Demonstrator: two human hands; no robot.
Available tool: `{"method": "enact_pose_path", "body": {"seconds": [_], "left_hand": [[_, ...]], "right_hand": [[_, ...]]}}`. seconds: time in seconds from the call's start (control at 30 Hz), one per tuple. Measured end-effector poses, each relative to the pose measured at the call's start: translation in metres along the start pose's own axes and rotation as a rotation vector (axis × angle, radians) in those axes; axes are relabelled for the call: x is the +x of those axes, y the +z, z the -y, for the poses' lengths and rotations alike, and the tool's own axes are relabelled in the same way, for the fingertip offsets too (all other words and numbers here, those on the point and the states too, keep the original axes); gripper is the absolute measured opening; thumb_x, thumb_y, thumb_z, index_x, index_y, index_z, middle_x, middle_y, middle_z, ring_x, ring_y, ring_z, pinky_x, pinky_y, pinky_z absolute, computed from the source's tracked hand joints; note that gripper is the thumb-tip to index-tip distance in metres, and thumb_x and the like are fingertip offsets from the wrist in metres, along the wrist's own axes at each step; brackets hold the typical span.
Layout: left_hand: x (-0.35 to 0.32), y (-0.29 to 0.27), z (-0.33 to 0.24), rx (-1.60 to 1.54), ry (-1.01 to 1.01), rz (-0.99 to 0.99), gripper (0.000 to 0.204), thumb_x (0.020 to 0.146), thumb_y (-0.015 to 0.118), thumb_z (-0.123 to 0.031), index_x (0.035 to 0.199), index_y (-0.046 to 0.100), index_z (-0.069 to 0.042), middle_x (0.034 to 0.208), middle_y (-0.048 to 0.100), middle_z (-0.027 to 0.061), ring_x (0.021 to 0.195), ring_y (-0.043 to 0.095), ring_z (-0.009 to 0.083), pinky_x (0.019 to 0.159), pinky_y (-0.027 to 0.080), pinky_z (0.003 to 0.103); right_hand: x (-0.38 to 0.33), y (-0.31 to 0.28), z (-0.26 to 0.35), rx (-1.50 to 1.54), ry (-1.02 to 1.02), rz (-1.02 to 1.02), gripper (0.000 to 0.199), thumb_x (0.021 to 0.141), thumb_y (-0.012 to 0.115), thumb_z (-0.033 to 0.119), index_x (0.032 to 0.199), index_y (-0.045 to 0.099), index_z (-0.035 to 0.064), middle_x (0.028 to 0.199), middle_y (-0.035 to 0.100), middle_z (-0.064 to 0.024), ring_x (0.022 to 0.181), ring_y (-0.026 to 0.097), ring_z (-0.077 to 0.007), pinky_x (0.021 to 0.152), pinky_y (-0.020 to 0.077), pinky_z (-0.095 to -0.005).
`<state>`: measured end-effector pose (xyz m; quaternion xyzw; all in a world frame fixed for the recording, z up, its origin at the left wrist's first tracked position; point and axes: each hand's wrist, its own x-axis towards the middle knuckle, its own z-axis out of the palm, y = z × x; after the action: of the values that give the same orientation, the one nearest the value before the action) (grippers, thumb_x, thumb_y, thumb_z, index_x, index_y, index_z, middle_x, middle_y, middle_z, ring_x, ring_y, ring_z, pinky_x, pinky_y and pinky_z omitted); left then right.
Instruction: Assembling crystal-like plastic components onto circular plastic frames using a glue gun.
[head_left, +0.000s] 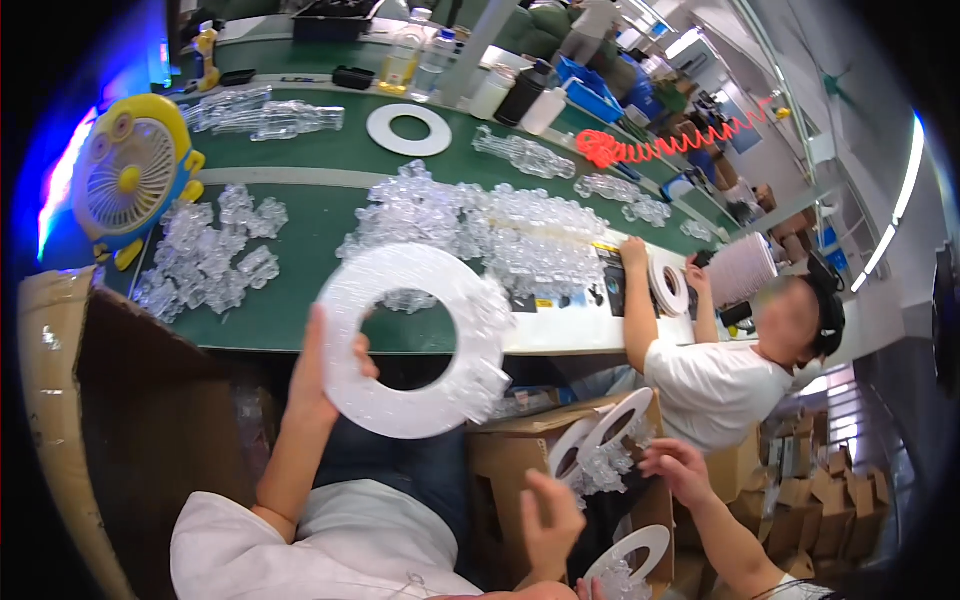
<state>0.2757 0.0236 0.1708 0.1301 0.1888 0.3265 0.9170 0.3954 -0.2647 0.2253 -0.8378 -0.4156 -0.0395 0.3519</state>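
Observation:
My left hand [318,365] grips a flat white ring [385,415] by its left rim, thumb showing through the central hole. Clear plastic pieces [490,350] cluster along the ring's right side; how they are attached is hard to make out. Lower down, my right hand [552,525] is raised with fingers apart and nothing visible in it. Just beyond it, two more white rings [622,415] with clear pieces stand tilted by a cardboard box [510,460]. Another person's hand [682,470] reaches toward them from the lower right. A further white ring [650,545] is below, fingers at its edge.
Heaps of clear plastic pieces [420,215] cover the green table [310,215]. A yellow and blue fan [130,175] stands left, above an open carton [60,400]. Bottles [400,60] and a loose white ring [410,130] are further back. A co-worker [720,385] sits at right.

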Motion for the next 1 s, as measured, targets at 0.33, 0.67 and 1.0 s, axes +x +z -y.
{"method": "enact_pose_path", "body": {"seconds": [0.33,0.67,1.0], "left_hand": [[-0.046,-0.048,-0.088,-0.039,0.559,-0.211,0.059,0.089,0.042,-0.056,0.116,0.049,-0.004,0.061,0.045,0.0011,0.045,0.047,0.0149,0.046,0.04,0.029],[-0.084,-0.043,-0.053,-0.048,0.447,-0.229,0.054,0.086,0.044,-0.059,0.11,0.053,-0.012,0.064,0.055,0.0085,0.047,0.054,0.0235,0.045,0.044,0.034],[-0.074,-0.055,-0.058,-0.19,0.532,-0.374,0.054,0.089,0.043,-0.054,0.108,0.054,-0.004,0.061,0.054,0.0063,0.043,0.049,0.0184,0.044,0.043,0.031]], "right_hand": [[0.277,0.118,0.267,0.248,-0.797,0.354,0.05,0.075,0.059,0.026,0.121,0.05,0.0092,0.087,0.064,-0.019,0.079,0.062,-0.035,0.072,0.0494,-0.0404],[0.231,0.25,0.494,0.272,-1.487,0.666,0.079,0.071,0.068,0.033,0.14,0.031,0.023,0.098,0.065,-0.014,0.075,0.066,-0.0277,0.065,0.0544,-0.0374],[0.355,0.225,0.34,0.045,-1.379,0.521,0.056,0.075,0.06,0.048,0.118,0.057,0.0111,0.093,0.066,-0.0128,0.085,0.063,-0.0295,0.076,0.0486,-0.0388]]}}
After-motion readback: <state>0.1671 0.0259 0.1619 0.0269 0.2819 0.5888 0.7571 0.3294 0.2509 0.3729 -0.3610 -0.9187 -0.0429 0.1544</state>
